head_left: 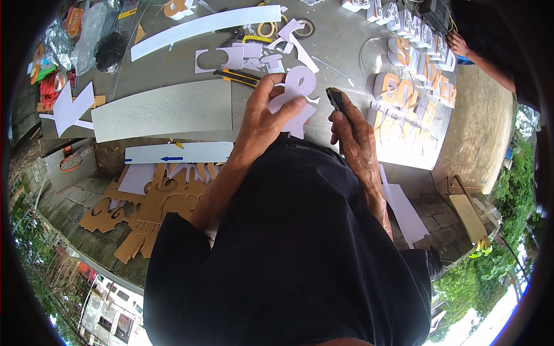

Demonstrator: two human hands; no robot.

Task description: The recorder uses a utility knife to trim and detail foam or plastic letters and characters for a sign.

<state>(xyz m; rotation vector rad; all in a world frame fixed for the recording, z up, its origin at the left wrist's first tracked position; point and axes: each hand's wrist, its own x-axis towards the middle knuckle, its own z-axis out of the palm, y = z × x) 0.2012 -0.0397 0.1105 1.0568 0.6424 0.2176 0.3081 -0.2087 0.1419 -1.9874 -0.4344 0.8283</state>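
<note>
Cutout (300,82) pinched in left grip (266,115), jutting rightward; right grip (356,134) clasps black tool (335,99).

The left hand (270,112) pinches a white cutout (300,81); the right hand (355,134) grips a black tool (335,100), its tip near the cutout; beyond them on the table (340,43) lie a yellow knife (238,77), scraps (234,56) and tape (313,29); letters (390,88) stand at right, near another person's hand (459,44); cardboard (147,210) lies at lower left.

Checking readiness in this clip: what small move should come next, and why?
Probably bring the black tool in the right hand to the edge of the pale cut-out: the left hand pinches that piece, and the tool's tip appears close by but apart.
</note>
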